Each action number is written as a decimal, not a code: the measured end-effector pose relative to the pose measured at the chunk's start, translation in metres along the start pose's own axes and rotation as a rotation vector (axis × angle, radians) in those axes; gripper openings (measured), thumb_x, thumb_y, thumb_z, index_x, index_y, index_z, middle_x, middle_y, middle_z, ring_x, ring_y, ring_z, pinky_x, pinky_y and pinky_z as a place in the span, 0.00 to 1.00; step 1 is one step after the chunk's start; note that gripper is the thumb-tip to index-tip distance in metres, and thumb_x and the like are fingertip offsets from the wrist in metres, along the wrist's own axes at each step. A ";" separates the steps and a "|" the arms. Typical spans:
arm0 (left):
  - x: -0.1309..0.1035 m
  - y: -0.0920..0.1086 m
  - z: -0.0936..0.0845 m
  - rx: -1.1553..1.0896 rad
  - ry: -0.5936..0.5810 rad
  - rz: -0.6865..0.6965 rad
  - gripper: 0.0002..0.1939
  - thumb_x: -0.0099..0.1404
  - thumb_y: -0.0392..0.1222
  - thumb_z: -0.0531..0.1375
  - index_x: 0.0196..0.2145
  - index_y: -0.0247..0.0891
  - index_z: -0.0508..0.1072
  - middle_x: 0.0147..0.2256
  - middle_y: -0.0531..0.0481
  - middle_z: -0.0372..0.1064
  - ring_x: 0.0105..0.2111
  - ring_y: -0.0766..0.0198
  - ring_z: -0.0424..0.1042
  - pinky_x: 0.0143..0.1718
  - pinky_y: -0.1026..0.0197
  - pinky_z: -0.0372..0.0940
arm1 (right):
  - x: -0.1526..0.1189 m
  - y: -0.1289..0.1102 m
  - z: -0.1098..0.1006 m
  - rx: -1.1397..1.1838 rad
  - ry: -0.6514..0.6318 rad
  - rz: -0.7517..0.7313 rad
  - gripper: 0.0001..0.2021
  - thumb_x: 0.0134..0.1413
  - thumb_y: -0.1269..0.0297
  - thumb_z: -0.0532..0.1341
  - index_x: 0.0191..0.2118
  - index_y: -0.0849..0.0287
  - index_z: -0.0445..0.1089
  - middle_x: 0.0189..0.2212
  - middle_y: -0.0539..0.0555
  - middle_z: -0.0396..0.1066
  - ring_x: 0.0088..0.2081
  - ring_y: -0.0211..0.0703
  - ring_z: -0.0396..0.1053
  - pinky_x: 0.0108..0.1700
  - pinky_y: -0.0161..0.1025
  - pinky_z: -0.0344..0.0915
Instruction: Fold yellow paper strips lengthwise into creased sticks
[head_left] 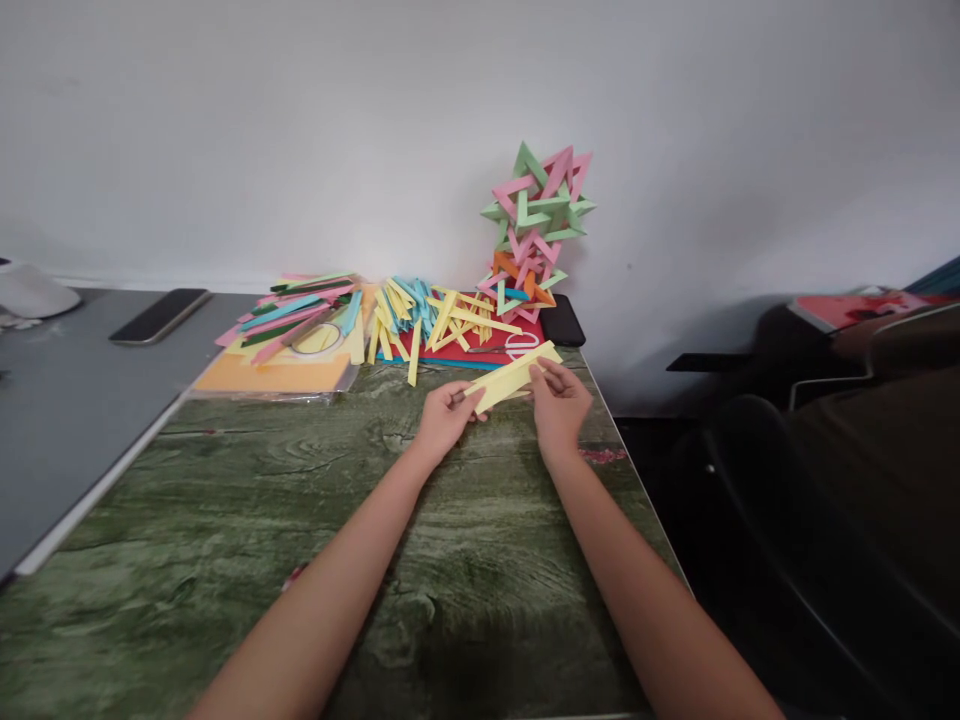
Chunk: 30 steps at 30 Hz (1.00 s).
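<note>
A folded strip of pale yellow paper [511, 380] is held slantwise above the green wood-patterned table [315, 520]. My left hand [448, 418] pinches its lower left end between thumb and fingers. Gripping the upper right end is my right hand [561, 403], thumb on the near face. Just beyond lie scissors with pale handles [519, 346] on a red sheet [450, 350]. Behind and to the left of the hands is a loose pile of yellow folded paper strips [457, 318], with a bunch of blue ones [420, 305] beside it.
Interlocked pink and green paper stars [540, 205] stand against the wall. A dark phone [562, 322] lies at the right edge. Coloured strips [300, 310] rest on an orange packet [274, 374]. Another phone [160, 316] is on the grey table; a dark chair [757, 480] stands right.
</note>
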<state>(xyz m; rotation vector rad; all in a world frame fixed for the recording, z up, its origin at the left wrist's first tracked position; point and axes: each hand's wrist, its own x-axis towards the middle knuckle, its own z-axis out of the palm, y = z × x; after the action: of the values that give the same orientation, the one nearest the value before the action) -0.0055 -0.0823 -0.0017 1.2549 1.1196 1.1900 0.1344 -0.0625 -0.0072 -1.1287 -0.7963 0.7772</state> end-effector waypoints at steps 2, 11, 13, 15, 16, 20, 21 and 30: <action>0.002 0.001 -0.001 -0.058 0.067 -0.019 0.15 0.53 0.49 0.58 0.32 0.33 0.70 0.20 0.50 0.70 0.20 0.67 0.69 0.23 0.67 0.60 | 0.001 0.000 -0.001 -0.017 0.024 -0.010 0.16 0.41 0.58 0.60 0.37 0.64 0.67 0.24 0.53 0.69 0.20 0.37 0.66 0.21 0.35 0.62; 0.005 -0.001 -0.001 -0.172 0.185 -0.077 0.14 0.53 0.45 0.59 0.35 0.34 0.70 0.21 0.52 0.71 0.23 0.65 0.72 0.27 0.65 0.63 | -0.013 -0.020 -0.005 -0.621 -0.111 -0.593 0.11 0.45 0.65 0.57 0.37 0.55 0.71 0.30 0.54 0.64 0.34 0.42 0.63 0.40 0.43 0.59; 0.005 -0.001 -0.001 -0.191 0.182 -0.073 0.14 0.52 0.45 0.59 0.35 0.35 0.70 0.22 0.52 0.71 0.23 0.65 0.71 0.27 0.65 0.64 | -0.016 -0.024 -0.005 -0.737 -0.257 -0.706 0.11 0.43 0.65 0.58 0.36 0.52 0.71 0.38 0.55 0.64 0.42 0.46 0.61 0.46 0.46 0.54; 0.005 -0.001 -0.001 -0.210 0.178 -0.070 0.14 0.52 0.45 0.59 0.35 0.35 0.71 0.25 0.51 0.72 0.24 0.66 0.71 0.27 0.65 0.64 | -0.017 -0.024 -0.004 -0.792 -0.415 -0.754 0.13 0.41 0.62 0.61 0.38 0.50 0.71 0.43 0.54 0.64 0.47 0.48 0.58 0.49 0.47 0.50; 0.006 -0.001 -0.001 -0.217 0.176 -0.068 0.14 0.52 0.46 0.60 0.35 0.35 0.71 0.26 0.50 0.72 0.24 0.66 0.71 0.27 0.65 0.64 | -0.016 -0.023 -0.003 -0.803 -0.472 -0.764 0.14 0.42 0.61 0.61 0.39 0.49 0.70 0.44 0.53 0.64 0.48 0.49 0.57 0.50 0.47 0.49; 0.006 -0.001 -0.001 -0.244 0.183 -0.055 0.14 0.52 0.48 0.59 0.33 0.36 0.72 0.29 0.49 0.72 0.26 0.65 0.71 0.28 0.64 0.65 | -0.010 -0.014 -0.003 -0.814 -0.546 -0.782 0.11 0.49 0.64 0.57 0.40 0.48 0.70 0.46 0.51 0.65 0.49 0.45 0.58 0.49 0.45 0.50; 0.006 -0.001 -0.001 -0.249 0.191 -0.054 0.14 0.52 0.48 0.59 0.32 0.36 0.72 0.29 0.49 0.72 0.27 0.64 0.71 0.29 0.63 0.65 | -0.009 -0.013 -0.003 -0.818 -0.554 -0.785 0.10 0.51 0.65 0.55 0.39 0.48 0.70 0.46 0.51 0.65 0.48 0.44 0.59 0.48 0.44 0.50; 0.003 0.001 -0.001 -0.187 0.134 -0.025 0.14 0.52 0.47 0.59 0.35 0.36 0.73 0.34 0.49 0.72 0.32 0.64 0.70 0.36 0.62 0.65 | -0.010 -0.012 -0.002 -0.868 -0.640 -0.810 0.11 0.54 0.63 0.53 0.42 0.47 0.69 0.46 0.51 0.65 0.46 0.42 0.60 0.45 0.42 0.51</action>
<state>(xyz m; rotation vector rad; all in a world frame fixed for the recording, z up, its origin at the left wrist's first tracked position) -0.0068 -0.0793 -0.0004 1.0284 1.0901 1.3430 0.1328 -0.0752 0.0025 -1.1305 -2.0994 0.0413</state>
